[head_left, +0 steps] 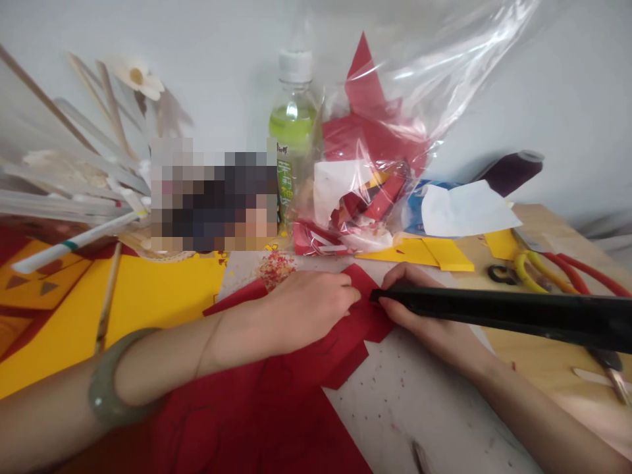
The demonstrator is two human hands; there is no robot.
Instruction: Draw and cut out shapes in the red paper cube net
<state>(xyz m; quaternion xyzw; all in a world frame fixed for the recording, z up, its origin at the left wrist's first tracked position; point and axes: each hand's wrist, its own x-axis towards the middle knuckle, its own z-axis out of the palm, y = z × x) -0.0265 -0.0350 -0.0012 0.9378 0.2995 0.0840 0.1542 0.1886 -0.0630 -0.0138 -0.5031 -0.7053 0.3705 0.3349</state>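
Note:
Red paper with faint drawn lines lies in front of me, its upper part angled and cut-edged. My left hand, with a greenish bangle on the wrist, lies over this paper. Its fingers are curled in and pressed against the sheet near the upper edge. At the paper's right edge, my right hand has thumb and forefinger closed about the narrow tip of a long black tapered object. This object runs off the right side of the view and covers part of the hand; its kind is unclear.
Behind stand a green drink bottle and a clear bag of red scraps. Scissors and black tape lie right. Yellow paper and a stick are left, below paper straws. Red and yellow bits are piled behind my left hand.

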